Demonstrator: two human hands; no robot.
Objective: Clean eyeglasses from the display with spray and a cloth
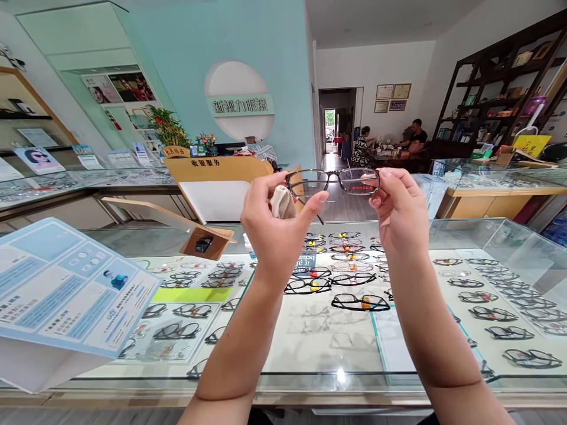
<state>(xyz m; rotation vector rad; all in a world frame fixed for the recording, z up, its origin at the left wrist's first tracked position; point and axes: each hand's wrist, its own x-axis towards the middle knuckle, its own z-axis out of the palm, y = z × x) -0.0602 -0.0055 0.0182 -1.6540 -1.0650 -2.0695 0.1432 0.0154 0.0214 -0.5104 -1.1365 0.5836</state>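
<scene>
A pair of dark-rimmed eyeglasses [335,175] is held up level above the glass display counter, lenses facing away from the camera. My left hand [283,218] grips the frame's left end and also has a bunched beige cloth [282,202] in its palm; its thumb points toward the left lens. Pinched at the right end of the frame is my right hand [401,206]. One temple hangs down behind the left lens. Red lettering shows on the right lens. Below, several eyeglasses [360,302] lie in rows on the counter.
A glass display counter [310,381] spans the front. On its left stand a blue-and-white leaflet stand [75,289] and a wooden mirror stand [204,243], with a small white bottle [248,245] nearby. Behind is a cashier desk [217,189]. People [416,139] sit at a far table.
</scene>
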